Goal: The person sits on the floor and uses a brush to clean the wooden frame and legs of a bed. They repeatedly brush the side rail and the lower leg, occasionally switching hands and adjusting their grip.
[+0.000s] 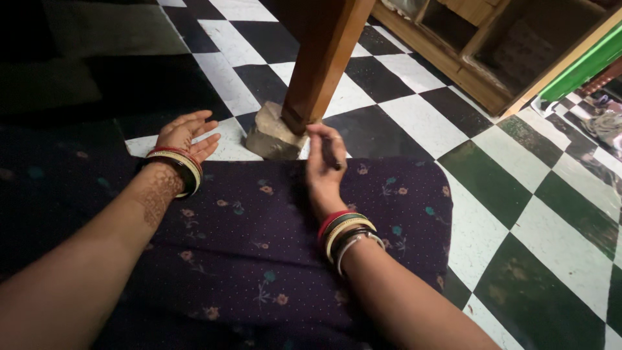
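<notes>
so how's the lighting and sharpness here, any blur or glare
Head view: dim and uneven, the upper left sunk in shadow; the right hand is slightly motion-blurred, the open left hand sharper; faint sheen on the black-and-white checkered tile floor; the dark floral-print cloth reads murky; tile lines bow toward the edges.

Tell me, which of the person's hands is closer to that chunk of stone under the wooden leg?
Right. The right hand hangs just beside the stone, near its right edge. The left hand lies open farther off to its left, over the dark flowered cloth.
</notes>
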